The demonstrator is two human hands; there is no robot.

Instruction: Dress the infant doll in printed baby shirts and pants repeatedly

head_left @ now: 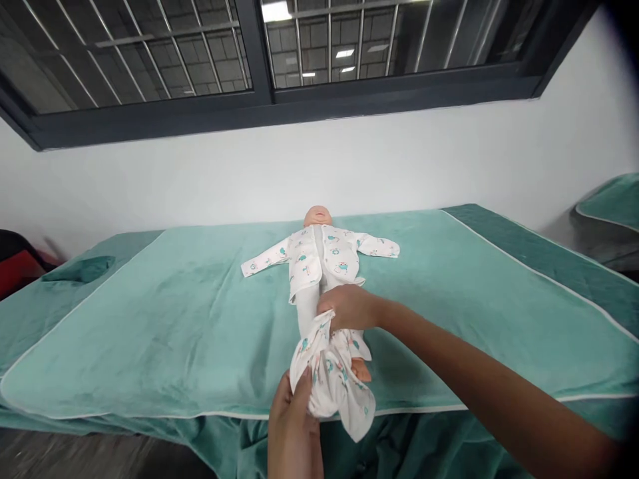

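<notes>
A baby doll (318, 214) lies on its back with its arms spread and its head toward the wall. It wears a white printed jacket (344, 249), open down the front over plain white cloth. Matching printed baby pants (332, 379) are bunched around its lower legs, and one bare foot (361, 370) shows at the right. My right hand (352, 307) is closed on the upper edge of the pants, near the doll's thighs. Lower down, my left hand (294, 402) pinches the bunched pants on the left side; the doll's other foot is hidden there.
The doll lies on a bed with a light teal plush cover (150, 332), edged in white piping. A dark hole (82, 269) opens at the bed's left end. Behind are a white wall (249, 173) and a barred window (272, 66). A red and black object (20, 266) stands far left.
</notes>
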